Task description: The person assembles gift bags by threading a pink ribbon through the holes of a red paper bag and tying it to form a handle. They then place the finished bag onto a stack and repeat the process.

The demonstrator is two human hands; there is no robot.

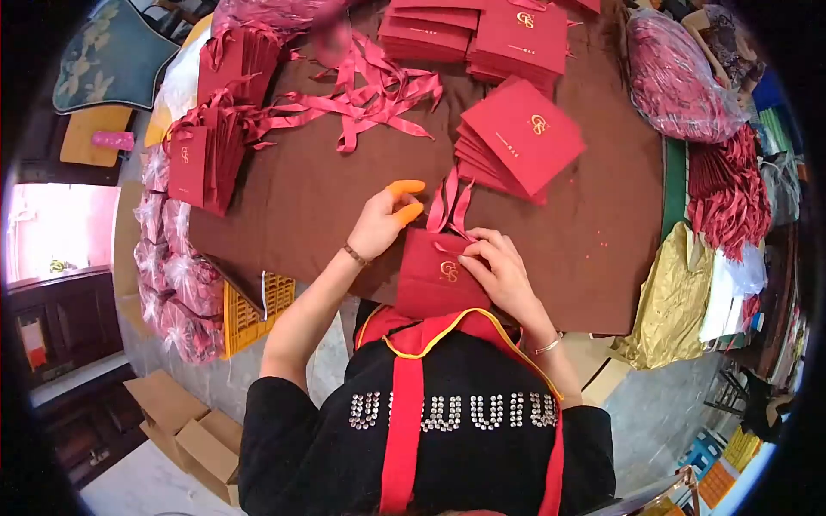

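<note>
A small red paper gift bag (pixel 430 284) with a gold logo lies at the table's near edge, in front of my body. Pink ribbon (pixel 449 204) runs up from its top edge. My right hand (pixel 502 268) grips the bag at its upper right, thumb over the front near the logo. Left of the bag's top, my left hand (pixel 387 219) is held with thumb and forefinger apart, both in orange finger covers. Nothing shows between them. Its other fingers are curled and partly hidden.
Red bags lie stacked (pixel 525 142) beyond my hands, with more piles (pixel 516 43) at the back. Loose pink ribbons (pixel 361 95) are heaped back left, beside ribboned bags (pixel 206 163). A brown cloth (pixel 568 249) covers the table. Plastic-wrapped bundles (pixel 680 73) sit at the right.
</note>
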